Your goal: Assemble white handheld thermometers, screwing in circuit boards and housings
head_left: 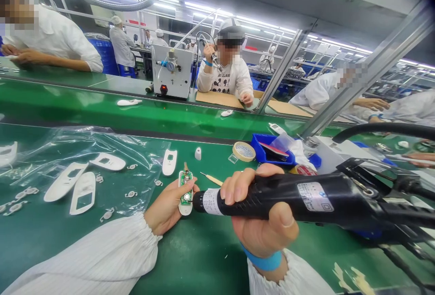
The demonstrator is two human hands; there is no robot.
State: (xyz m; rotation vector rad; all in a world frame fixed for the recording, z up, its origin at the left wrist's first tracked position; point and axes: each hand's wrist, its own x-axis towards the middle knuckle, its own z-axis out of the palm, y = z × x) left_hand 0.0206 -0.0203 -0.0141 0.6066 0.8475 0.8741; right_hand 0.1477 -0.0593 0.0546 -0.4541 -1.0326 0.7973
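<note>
While my left hand (pixel 168 206) pinches an oblong white plastic casing (pixel 185 210) pointing forward, my right hand (pixel 255 231) grips a cylindrical black screwdriver (pixel 272 195) crosswise.

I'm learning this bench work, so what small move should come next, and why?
Probably brace the white casing more firmly with the left hand: the black driver, held in the right hand, has its tip by the circuit board's lower end.
</note>
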